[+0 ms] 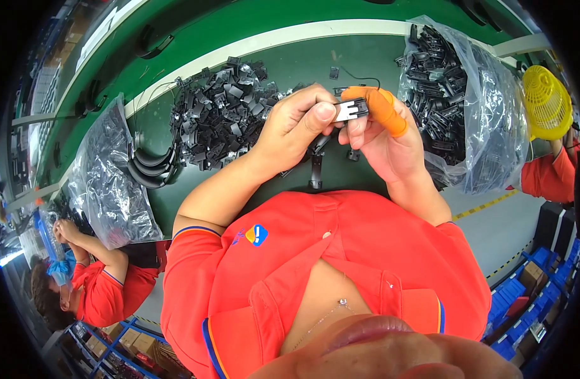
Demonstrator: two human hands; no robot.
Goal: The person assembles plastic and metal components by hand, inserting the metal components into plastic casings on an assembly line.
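Observation:
My left hand (296, 123) pinches a small black plastic part with a white forked face (350, 111) between thumb and forefinger. At the same part, my right hand (394, 136) closes its fingers from the other side; orange finger covers (386, 108) sheathe some of them. Below the hands hangs a dark band-like piece (316, 169), its upper end hidden behind my fingers. A big pile of small black plastic pieces (220, 114) lies on the green table just left of my left hand. A few loose black pieces (334, 73) lie beyond the hands.
On the right, a clear plastic bag (492, 120) spills black clips (438, 88). At left are curved black headbands (152, 167) and another clear bag (107, 183). A yellow fan (546, 101) stands far right. Co-workers in red (116, 290) sit at both sides.

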